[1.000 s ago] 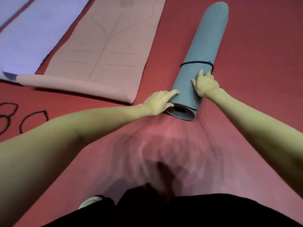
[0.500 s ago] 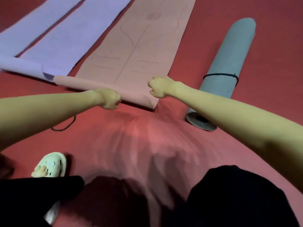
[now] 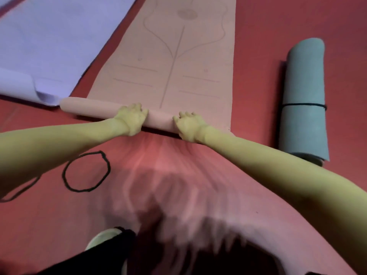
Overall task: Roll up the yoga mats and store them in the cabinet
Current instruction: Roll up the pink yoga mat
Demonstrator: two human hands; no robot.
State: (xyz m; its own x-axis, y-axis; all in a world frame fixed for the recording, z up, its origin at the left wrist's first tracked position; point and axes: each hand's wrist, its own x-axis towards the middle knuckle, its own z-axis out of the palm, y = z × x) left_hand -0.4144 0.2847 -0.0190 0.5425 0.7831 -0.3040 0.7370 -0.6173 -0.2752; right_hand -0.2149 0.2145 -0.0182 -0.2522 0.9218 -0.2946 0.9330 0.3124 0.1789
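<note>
Both hands, left (image 3: 132, 120) and right (image 3: 187, 126), now press spread fingers on the peach mat's (image 3: 178, 72) rolled near end.

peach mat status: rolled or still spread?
Mostly spread. The peach mat has only its near end curled into a thin roll, under the left hand and right hand; the rest lies flat.

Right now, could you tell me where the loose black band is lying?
In the head view the black band lies on the red floor at lower left, under the left forearm, nearer the person than the pink mat.
</note>
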